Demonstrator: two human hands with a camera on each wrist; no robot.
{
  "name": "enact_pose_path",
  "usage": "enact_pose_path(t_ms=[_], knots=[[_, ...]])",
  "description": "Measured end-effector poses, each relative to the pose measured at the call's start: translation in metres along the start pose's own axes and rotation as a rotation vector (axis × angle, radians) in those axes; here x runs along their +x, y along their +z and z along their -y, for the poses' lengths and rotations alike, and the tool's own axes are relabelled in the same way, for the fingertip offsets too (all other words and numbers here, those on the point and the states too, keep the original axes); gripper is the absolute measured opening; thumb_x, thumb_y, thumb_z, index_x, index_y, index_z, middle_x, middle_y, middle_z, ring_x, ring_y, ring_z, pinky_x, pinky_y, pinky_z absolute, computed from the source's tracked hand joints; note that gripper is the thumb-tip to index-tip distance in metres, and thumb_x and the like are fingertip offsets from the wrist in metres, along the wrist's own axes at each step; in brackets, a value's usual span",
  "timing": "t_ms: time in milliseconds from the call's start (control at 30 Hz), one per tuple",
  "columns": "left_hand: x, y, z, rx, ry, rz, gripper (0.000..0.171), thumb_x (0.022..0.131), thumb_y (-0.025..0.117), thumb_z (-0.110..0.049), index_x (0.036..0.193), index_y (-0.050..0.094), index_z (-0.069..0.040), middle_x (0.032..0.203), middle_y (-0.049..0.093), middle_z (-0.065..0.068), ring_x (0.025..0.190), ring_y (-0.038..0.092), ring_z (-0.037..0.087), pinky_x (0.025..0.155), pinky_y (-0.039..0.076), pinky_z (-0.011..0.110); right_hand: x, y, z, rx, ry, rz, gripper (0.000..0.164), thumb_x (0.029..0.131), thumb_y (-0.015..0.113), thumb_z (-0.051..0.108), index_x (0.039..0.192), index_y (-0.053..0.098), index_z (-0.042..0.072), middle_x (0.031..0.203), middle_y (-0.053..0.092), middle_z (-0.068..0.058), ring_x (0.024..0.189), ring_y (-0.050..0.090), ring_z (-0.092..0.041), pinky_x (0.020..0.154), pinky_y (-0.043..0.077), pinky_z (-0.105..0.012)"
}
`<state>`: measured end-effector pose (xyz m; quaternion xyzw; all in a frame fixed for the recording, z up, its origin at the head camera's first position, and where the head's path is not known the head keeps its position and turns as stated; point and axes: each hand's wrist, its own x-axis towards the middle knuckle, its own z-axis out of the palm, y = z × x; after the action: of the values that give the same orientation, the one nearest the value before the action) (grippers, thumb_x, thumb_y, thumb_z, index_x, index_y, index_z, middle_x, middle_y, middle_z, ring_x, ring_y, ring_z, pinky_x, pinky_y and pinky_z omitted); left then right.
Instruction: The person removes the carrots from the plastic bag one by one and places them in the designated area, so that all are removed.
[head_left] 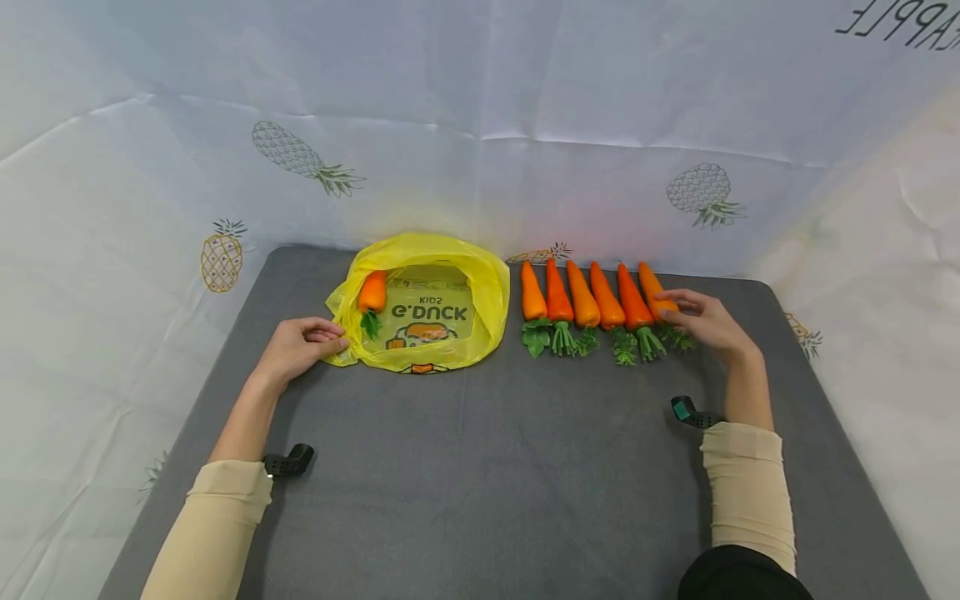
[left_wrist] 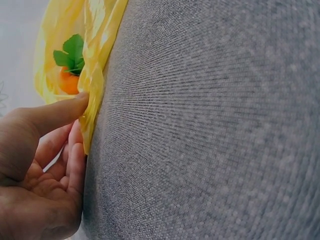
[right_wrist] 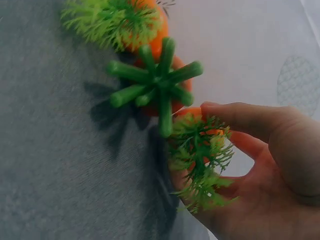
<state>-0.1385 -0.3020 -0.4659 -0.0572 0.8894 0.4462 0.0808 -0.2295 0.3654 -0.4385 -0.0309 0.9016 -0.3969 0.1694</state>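
On the left of the table lies a yellow plastic bag (head_left: 491,296), its mouth spread wide and printed lettering showing inside. One carrot (head_left: 372,292) with green leaves is within the bag, at its left side. My left hand (head_left: 296,348) pinches the bag's near left edge between thumb and fingers, as the left wrist view also shows. To the right of the bag, several carrots (head_left: 557,296) lie in a row, tops toward me. My right hand (head_left: 708,323) grips the rightmost carrot (head_left: 650,283) near its leafy end; feathery leaves (right_wrist: 200,150) partly hide those fingers in the right wrist view.
A grey cloth covers the table (head_left: 480,475). Behind it hangs a white curtain (head_left: 465,75) with pineapple prints, close to the table's back edge. The neighbouring carrot (right_wrist: 182,85), with thick green stalks, lies against the gripped one.
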Motion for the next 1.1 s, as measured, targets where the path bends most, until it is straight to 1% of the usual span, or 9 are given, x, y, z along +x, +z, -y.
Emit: enact_pose_path(t_ms=[133,233,333,533,767,933,1100], knots=[[0.000,0.000,0.001,-0.010,0.003,0.004,0.038,0.101,0.080,-0.027,0.125,0.074,0.002,0.102,0.077,0.003,0.082,0.064,-0.001,0.075,0.054,0.017,0.002,0.001,-0.006,-0.004,-0.014,-0.004,0.058,0.113,0.060,0.035,0.162,0.047,0.007,0.169,0.040,-0.030,0.105,0.054,0.010,0.086,0.053,-0.012],[0.000,0.001,0.001,-0.010,-0.002,0.005,0.039,0.101,0.080,-0.027,0.126,0.074,0.002,0.105,0.077,0.008,0.083,0.064,0.000,0.074,0.054,0.017,0.003,0.002,-0.008,-0.015,-0.021,-0.010,0.056,0.114,0.060,0.027,0.162,0.046,0.003,0.169,0.039,-0.032,0.103,0.052,0.013,0.085,0.052,-0.010],[0.000,0.001,0.000,-0.006,-0.006,0.006,0.039,0.101,0.080,-0.028,0.126,0.074,0.002,0.108,0.077,0.011,0.083,0.063,0.001,0.074,0.054,0.017,0.002,0.003,-0.008,-0.032,-0.029,-0.018,0.055,0.113,0.060,0.023,0.162,0.046,0.001,0.167,0.041,-0.032,0.101,0.052,0.013,0.084,0.051,-0.010],[-0.002,0.001,-0.003,-0.002,-0.002,0.006,0.038,0.101,0.080,-0.027,0.125,0.074,0.002,0.110,0.077,0.015,0.083,0.064,0.001,0.075,0.054,0.016,0.001,0.003,-0.013,-0.038,-0.058,-0.023,0.055,0.113,0.061,0.027,0.161,0.048,0.003,0.163,0.047,-0.031,0.099,0.054,0.017,0.085,0.052,-0.010],[-0.001,0.001,-0.003,-0.002,-0.005,0.003,0.038,0.101,0.080,-0.028,0.125,0.074,0.001,0.107,0.076,0.010,0.083,0.064,0.001,0.075,0.054,0.016,-0.004,0.000,-0.008,-0.003,-0.043,-0.019,0.055,0.114,0.059,0.028,0.162,0.047,0.004,0.165,0.045,-0.029,0.106,0.053,0.015,0.087,0.054,-0.010],[-0.001,0.001,-0.002,0.000,-0.010,-0.001,0.039,0.101,0.080,-0.028,0.125,0.074,0.001,0.106,0.076,0.007,0.083,0.064,0.001,0.075,0.054,0.016,-0.005,-0.002,-0.003,-0.006,-0.039,-0.043,0.054,0.114,0.057,0.029,0.162,0.047,0.004,0.163,0.047,-0.027,0.108,0.051,0.014,0.087,0.054,-0.009],[0.000,0.002,-0.001,-0.007,-0.008,-0.001,0.038,0.101,0.080,-0.027,0.125,0.075,0.002,0.106,0.076,0.008,0.083,0.064,0.001,0.075,0.054,0.016,-0.008,-0.004,0.004,0.014,-0.054,-0.094,0.054,0.114,0.059,0.032,0.159,0.051,0.005,0.157,0.053,-0.024,0.107,0.055,0.014,0.088,0.056,-0.013]])
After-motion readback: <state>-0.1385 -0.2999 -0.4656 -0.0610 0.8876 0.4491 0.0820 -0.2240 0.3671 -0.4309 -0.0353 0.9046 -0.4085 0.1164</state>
